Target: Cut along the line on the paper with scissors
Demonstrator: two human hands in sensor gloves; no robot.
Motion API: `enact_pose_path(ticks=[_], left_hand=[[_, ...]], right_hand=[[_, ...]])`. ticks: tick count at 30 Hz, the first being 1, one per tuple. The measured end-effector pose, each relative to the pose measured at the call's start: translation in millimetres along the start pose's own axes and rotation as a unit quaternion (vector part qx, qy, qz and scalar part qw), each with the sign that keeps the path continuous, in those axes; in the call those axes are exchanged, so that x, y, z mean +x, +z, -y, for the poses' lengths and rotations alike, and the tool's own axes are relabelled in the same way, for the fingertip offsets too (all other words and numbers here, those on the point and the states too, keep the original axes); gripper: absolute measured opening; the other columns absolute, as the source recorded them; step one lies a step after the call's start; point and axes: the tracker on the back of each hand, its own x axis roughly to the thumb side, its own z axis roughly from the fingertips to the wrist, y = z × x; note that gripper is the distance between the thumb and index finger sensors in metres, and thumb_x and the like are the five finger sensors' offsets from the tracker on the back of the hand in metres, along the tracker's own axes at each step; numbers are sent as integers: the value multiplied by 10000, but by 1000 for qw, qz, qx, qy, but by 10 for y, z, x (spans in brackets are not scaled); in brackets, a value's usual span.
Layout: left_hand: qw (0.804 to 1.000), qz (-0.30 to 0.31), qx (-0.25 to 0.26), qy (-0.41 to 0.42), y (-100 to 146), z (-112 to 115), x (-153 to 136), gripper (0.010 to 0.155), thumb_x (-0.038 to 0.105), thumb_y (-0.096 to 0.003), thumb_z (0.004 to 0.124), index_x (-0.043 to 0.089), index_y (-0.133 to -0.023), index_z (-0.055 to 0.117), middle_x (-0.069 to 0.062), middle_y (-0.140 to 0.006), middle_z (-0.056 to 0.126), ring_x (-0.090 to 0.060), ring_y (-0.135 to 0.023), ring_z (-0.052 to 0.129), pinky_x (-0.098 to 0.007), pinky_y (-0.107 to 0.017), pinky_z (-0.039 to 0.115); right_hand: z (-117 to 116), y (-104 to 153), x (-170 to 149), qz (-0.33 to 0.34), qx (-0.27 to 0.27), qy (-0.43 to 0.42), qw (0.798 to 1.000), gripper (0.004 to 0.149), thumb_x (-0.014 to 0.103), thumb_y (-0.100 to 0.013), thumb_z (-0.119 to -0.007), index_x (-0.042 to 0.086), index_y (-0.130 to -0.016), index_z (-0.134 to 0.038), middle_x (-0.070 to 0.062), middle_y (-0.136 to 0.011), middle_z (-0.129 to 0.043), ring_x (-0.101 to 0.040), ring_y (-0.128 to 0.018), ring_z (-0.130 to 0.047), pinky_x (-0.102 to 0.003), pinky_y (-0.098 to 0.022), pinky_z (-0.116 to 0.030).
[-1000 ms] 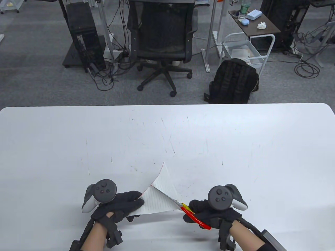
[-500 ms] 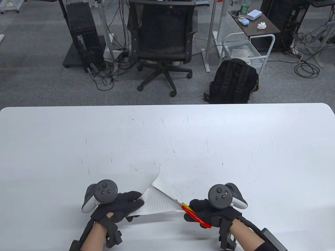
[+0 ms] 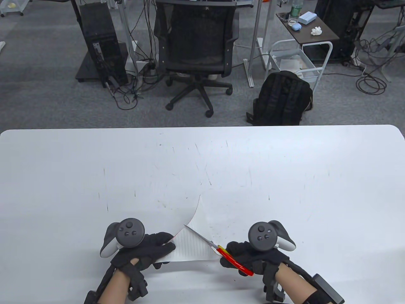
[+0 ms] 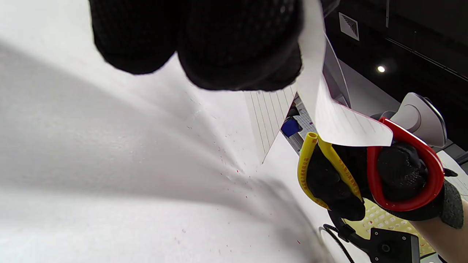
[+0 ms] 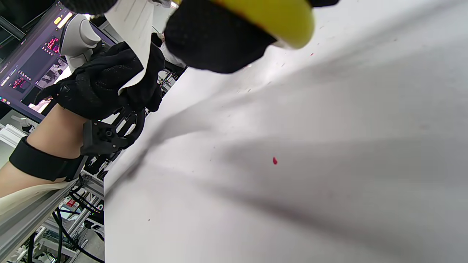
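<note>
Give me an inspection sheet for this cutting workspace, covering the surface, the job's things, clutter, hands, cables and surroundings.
Surface: white table, scuffed with small dark marks and red specks.
Job's things: lined paper with a red line along its curled edge, held up off the table; scissors with red and yellow handles, blades in the paper.
Clutter: nothing seen on the table.
Grippers: left hand grips the paper's left edge; right hand holds the scissors, fingers through the handle loops.
Cables: tangled on the floor behind the table, by the computer tower.
Surroundings: office chair, black backpack, white cart, side table.
</note>
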Motion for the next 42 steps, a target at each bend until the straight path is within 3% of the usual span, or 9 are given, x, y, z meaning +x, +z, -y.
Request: enact_pose_path(ticks=[20, 42], left_hand=[[1000, -17, -9, 13, -32, 14, -35, 388, 408, -617, 687, 193, -933, 757, 39, -579, 976, -14, -340, 978, -304, -444, 881], [998, -57, 5, 2, -54, -8, -156, 399, 402, -621, 679, 168, -935, 753, 39, -586, 977, -7, -343, 983, -298, -443, 884]], right_hand=[[-43, -44, 21, -9, -21, 11, 1000, 601, 581, -569, -586, 50, -835, -677, -174, -624, -854, -78, -315, -928, -305, -264, -745], [-54, -307, 35, -45, -6, 10, 999, 602, 581, -568, -595, 47, -831, -683, -176, -616, -858, -80, -308, -928, -305, -258, -743]])
